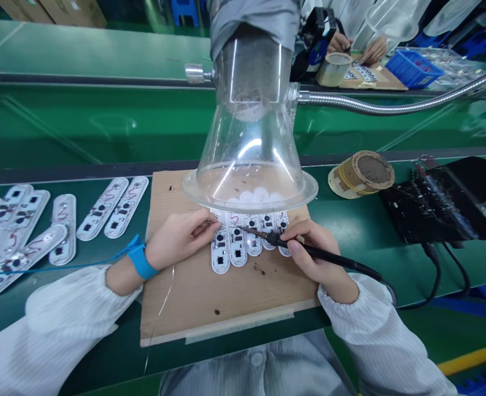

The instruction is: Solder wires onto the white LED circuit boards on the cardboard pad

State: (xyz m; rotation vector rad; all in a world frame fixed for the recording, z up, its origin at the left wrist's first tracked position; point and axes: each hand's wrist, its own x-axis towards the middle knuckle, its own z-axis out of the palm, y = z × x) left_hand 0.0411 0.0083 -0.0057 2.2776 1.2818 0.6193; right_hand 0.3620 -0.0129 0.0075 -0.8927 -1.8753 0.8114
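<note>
Several white oblong circuit boards (220,250) lie side by side on a brown cardboard sheet (193,302), their far ends under a clear funnel hood. My right hand (312,247) is closed around a black soldering iron (329,256), held like a pen. Its tip points left and sits over the boards, near the second and third ones. My left hand (185,234) pinches thin solder wire (166,300) at the left end of the row. The wire trails from under the hand down over the cardboard's front edge. A blue wrist strap (141,258) is around my left wrist.
The clear fume hood (251,176) hangs low over the boards. More boards (102,209) lie at left, some overlapping. A round tape-like roll (361,175) and a black stand-like object (441,203) are at right. Across the bench, another person's hands (372,50) work near a blue basket (414,67).
</note>
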